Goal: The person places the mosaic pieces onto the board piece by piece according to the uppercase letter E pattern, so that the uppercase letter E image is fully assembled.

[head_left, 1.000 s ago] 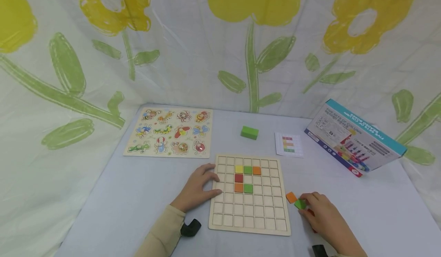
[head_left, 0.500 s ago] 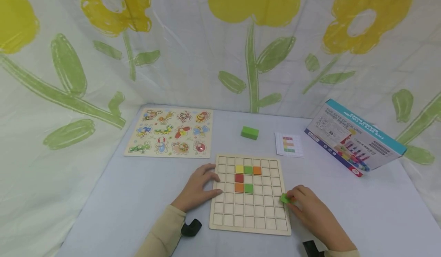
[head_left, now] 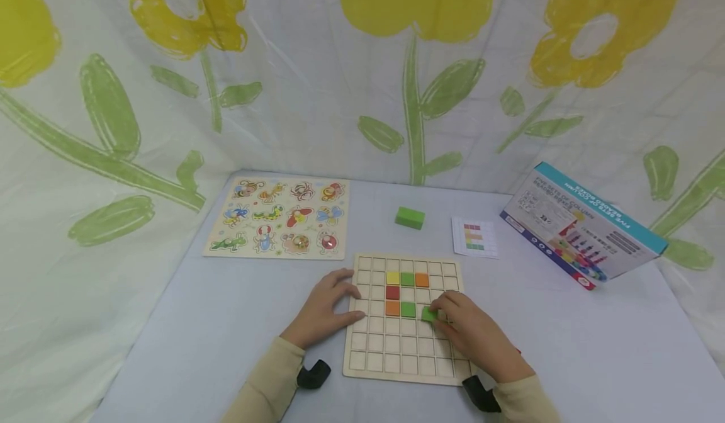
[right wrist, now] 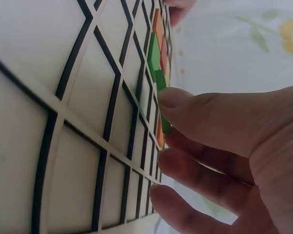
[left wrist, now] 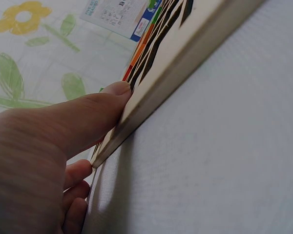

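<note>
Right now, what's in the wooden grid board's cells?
One yellow tile, one red tile, two green tiles, two orange tiles. Anything under the right hand and its pinched green tile is covered, so unseen.

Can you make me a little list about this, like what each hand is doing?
Left hand: rests on wooden grid board's left edge
Right hand: pinches green square tile over the board
In the grid: yellow tile, red tile, two green tiles, two orange tiles
Farther back: insect puzzle, green block, pattern card, printed box
</note>
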Action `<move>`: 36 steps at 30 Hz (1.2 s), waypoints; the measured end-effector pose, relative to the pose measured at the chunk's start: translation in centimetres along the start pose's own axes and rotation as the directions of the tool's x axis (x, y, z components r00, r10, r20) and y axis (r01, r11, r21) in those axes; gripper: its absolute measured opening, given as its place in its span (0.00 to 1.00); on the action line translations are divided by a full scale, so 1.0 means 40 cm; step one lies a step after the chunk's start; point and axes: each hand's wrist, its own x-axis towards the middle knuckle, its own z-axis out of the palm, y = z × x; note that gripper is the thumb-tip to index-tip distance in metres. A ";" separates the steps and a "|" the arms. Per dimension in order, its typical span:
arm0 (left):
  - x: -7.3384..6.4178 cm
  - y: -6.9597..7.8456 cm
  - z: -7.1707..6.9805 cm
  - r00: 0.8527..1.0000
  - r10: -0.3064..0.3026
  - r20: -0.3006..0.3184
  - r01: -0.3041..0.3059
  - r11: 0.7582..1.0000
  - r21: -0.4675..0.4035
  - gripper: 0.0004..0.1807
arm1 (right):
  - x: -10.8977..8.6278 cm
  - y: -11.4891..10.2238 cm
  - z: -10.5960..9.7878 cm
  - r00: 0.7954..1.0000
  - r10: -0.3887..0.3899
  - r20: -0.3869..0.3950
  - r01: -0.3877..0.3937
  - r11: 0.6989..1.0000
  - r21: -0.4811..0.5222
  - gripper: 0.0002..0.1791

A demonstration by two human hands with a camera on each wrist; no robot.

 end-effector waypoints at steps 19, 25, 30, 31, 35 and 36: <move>0.002 -0.001 0.000 1.000 0.002 0.003 -0.002 1.000 0.006 0.14 | 0.031 -0.001 0.026 0.999 0.019 0.050 -0.015 0.997 -0.069 0.11; 0.002 -0.001 0.001 1.000 0.001 0.000 -0.001 1.000 0.005 0.14 | 0.026 -0.007 0.025 0.996 0.065 0.066 -0.060 0.996 -0.066 0.11; 0.001 0.001 0.001 1.000 -0.003 0.002 0.003 1.000 -0.007 0.14 | -0.010 0.003 0.005 0.989 0.138 0.056 -0.134 0.989 -0.066 0.11; 0.001 0.001 0.001 1.000 -0.003 0.002 0.003 1.000 -0.007 0.14 | -0.022 0.010 -0.001 0.987 0.150 0.052 -0.147 0.987 -0.069 0.11; 0.000 0.002 0.001 1.000 0.001 -0.003 -0.001 1.000 -0.005 0.14 | -0.082 0.043 -0.033 0.973 0.230 0.037 -0.225 0.969 -0.100 0.11; 0.000 0.002 0.000 1.000 0.002 -0.003 -0.002 1.000 -0.004 0.14 | -0.099 0.052 -0.043 0.965 0.257 0.042 -0.252 0.962 -0.103 0.12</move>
